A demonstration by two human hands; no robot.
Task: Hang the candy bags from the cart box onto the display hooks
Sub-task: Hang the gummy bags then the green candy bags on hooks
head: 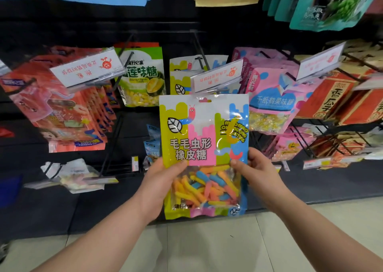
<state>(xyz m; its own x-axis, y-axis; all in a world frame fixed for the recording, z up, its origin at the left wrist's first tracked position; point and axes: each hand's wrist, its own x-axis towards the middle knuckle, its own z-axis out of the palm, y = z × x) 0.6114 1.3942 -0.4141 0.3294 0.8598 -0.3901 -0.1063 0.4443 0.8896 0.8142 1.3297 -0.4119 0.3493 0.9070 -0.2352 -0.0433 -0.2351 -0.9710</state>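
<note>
The person's left grip [163, 180] pinched the lower left part of the gummy-worm candy bag [204, 139], with the thumb pressed on the front just above the clear window; the right grip [257, 168] pinched the bag's right edge at the same height, thumb on the front too; the bag was held upright in the air before the display, its printed face toward the camera; its hang hole [205, 100] sat at the top, just below the white label holder [216, 76] at the tip of a black display hook [200, 56]; matching bags [179, 75] hung behind that holder; to the left hung a green durian candy bag [143, 79] and, farther left, a row of red bags [62, 110]; to the right hung pink bags [269, 100] and red-and-tan packets [335, 97]; pale floor tiles [207, 247] lay below both forearms.
</note>
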